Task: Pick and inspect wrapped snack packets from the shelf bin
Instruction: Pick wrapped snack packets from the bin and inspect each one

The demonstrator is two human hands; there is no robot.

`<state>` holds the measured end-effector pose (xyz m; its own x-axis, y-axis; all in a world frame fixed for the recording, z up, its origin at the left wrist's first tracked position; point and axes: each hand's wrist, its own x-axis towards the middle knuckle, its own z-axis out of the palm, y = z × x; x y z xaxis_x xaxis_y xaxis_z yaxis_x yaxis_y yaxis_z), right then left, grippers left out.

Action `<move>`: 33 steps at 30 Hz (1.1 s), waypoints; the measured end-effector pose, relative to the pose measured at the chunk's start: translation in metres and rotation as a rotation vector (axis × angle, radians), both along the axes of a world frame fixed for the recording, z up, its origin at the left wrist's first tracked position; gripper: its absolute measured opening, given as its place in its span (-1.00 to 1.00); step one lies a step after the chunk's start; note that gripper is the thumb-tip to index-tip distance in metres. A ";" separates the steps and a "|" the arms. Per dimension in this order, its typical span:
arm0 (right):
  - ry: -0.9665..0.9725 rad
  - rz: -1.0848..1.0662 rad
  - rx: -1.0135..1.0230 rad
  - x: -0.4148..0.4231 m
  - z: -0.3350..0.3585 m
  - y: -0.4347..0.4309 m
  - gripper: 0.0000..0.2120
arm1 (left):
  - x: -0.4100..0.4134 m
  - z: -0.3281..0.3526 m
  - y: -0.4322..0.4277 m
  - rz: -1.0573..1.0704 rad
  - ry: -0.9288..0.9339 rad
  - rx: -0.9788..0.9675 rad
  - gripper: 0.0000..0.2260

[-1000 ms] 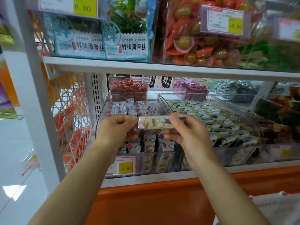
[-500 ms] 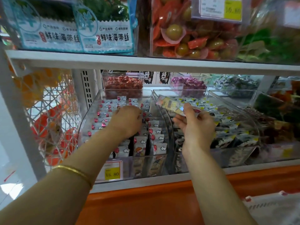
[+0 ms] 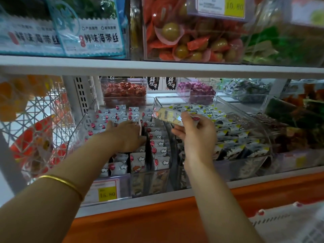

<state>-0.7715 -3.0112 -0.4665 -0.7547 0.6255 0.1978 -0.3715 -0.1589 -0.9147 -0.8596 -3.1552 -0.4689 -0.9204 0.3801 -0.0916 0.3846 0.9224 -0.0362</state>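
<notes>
The right hand (image 3: 196, 135) pinches a long wrapped packet (image 3: 168, 116) between thumb and fingertips, holding it nearly level above the divide between two clear bins on the shelf. The packet's left end, with a red spot, points toward the left bin (image 3: 84, 120); its wrapper is pale with yellow and grey print, too blurred to read. The left hand (image 3: 126, 135) reaches down into the left bin, palm down on the rows of small white packets (image 3: 157, 142) with red dots; its fingers are curled among them, and it seems to be touching or closing on one, though I cannot tell whether it grips any. A gold bangle (image 3: 64, 183) sits on the left forearm. The right bin (image 3: 245, 120) holds packets with dark and yellow corners. A yellow price tag (image 3: 107, 192) hangs on the front of the left bin.
</notes>
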 end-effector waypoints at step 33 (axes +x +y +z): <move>-0.166 0.247 1.580 -0.114 0.028 -0.042 -0.84 | 0.034 0.006 -0.055 -0.039 -0.036 0.512 -0.60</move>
<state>-0.8853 -3.0529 -0.4384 -0.8791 -0.2507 0.4054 -0.3664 0.8994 -0.2383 -0.8258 -3.2098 -0.4630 -0.9044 0.4184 0.0835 0.4114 0.8033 0.4307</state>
